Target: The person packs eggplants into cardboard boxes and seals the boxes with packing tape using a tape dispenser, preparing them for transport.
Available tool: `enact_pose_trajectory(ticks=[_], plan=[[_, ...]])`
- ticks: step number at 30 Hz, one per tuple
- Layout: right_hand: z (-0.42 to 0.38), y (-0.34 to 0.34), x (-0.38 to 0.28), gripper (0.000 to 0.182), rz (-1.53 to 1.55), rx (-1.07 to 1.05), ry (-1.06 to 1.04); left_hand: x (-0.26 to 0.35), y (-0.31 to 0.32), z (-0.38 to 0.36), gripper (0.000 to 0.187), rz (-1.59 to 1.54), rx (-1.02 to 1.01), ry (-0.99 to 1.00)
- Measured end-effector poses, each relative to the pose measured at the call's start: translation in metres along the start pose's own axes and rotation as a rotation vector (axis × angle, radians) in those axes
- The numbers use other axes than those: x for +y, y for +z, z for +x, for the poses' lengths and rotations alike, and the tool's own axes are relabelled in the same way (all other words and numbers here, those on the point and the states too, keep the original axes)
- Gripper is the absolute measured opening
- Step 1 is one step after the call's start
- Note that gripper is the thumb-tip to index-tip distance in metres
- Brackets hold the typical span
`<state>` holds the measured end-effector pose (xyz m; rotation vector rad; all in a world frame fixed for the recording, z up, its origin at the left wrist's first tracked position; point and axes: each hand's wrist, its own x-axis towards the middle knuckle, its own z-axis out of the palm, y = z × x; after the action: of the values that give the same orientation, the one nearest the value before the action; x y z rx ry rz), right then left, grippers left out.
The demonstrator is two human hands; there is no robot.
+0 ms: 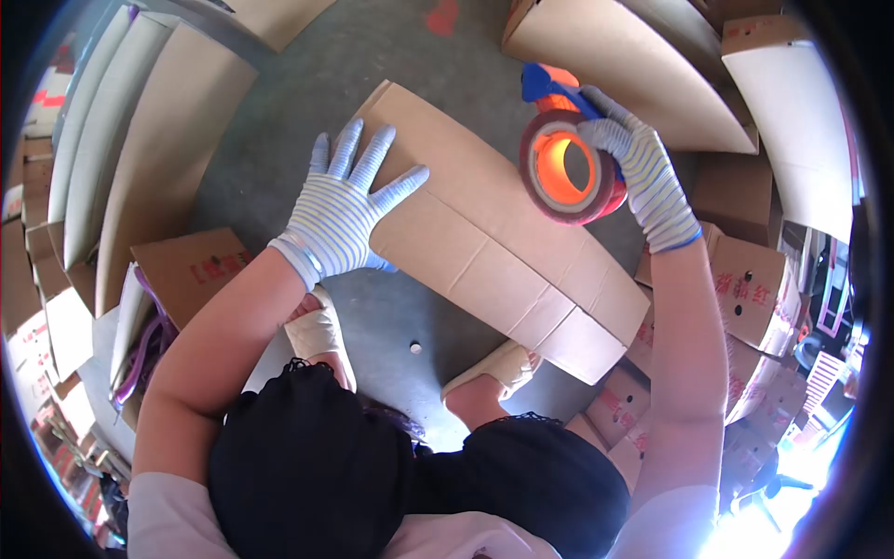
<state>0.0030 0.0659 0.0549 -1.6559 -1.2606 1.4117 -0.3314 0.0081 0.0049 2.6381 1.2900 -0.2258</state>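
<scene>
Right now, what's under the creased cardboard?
Grey floor shows around the creased cardboard, with a shoe visible near its lower edge. Whatever lies directly beneath is covered; can't tell.

Grey floor [419, 56]: cartons [750, 303], small disc [415, 347]

Grey floor [270, 116] runs through the middle, with a red patch [442, 17] at the top centre. Tall cardboard sheets [172, 149] stand at upper left; more cardboard [633, 70] fills the upper right. Red-printed boxes [750, 296] are stacked at right. Bright light [792, 517] glares at lower right.
</scene>
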Motion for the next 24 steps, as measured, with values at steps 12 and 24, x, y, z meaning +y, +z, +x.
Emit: enact_pose_trajectory(ticks=[12, 24], plan=[[-0.103, 0.093, 0.000, 0.077, -0.669, -0.107, -0.610, -0.002, 0.001, -0.003, 0.111, -0.023, -0.063, -0.033], [-0.107, 0.099, 0.014, 0.074, -0.678, -0.067, -0.710, -0.021, -0.011, -0.015, 0.102, -0.154, -0.097, -0.062]])
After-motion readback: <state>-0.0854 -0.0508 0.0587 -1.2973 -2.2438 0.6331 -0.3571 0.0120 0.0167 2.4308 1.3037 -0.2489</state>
